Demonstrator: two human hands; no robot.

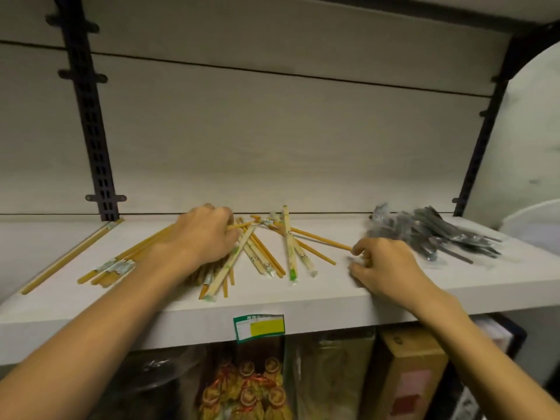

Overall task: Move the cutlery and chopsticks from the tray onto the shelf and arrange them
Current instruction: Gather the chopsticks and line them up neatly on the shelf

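Two bare arms are reaching up from the bottom of the picture to a white shelf [303, 307]. On the front edge of the shelf a green and yellow label [259, 326] is sticking. Under the shelf, shiny bags with gold and red things [245, 392] are sitting next to a brown box [412, 368].

On the shelf the chopsticks [263, 253] are lying in a messy fan, some bare and yellow, some in clear wrappers with green ends. More are lying to the left, and one long stick [69, 259] is lying alone, pointing at the black post [91, 116] at the back.

The left hand [206, 234] is resting on top of the pile, and its fingers are curling around a few sticks near the back wall. The right hand [381, 262] is sitting near the front edge, and its fingers are pinching the end of one bare stick that is pointing up and left into the pile.

To the right, well apart from the chopsticks, the cutlery [430, 234] is lying in a heap of dark grey pieces in clear wrappers. It is blurry, so the kinds are hard to tell
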